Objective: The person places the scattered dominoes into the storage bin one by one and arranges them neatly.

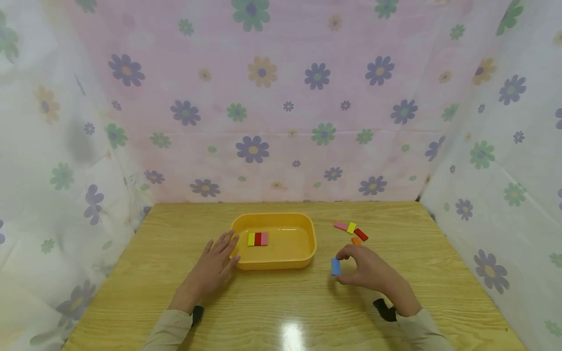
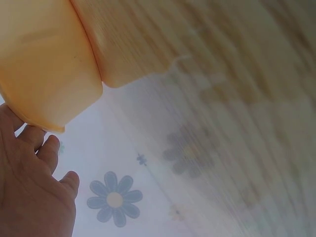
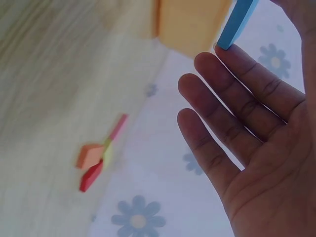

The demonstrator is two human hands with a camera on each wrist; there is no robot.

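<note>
Between the thumb and index finger of my right hand (image 1: 369, 270) a blue block (image 1: 335, 267), flat and rectangular, is pinched just above the table. In the right wrist view the same blue block (image 3: 238, 23) is seen edge-on at the index fingertip, with the other fingers stretched out. My left hand (image 1: 213, 265) rests its straight fingers on the left rim of a yellow tray (image 1: 290, 263). Inside that tray, a yellow block (image 1: 251, 239), a red block (image 1: 258, 239) and a pink block (image 1: 264, 239) lie side by side in a row.
Right of the tray, beyond my right hand, lie a pink block (image 1: 340, 226), a yellow block (image 1: 351, 227), a red block (image 1: 361, 234) and an orange block (image 1: 356, 241). The wooden table (image 1: 263, 307) is bordered by flowered cloth (image 1: 290, 97) at the back and both sides.
</note>
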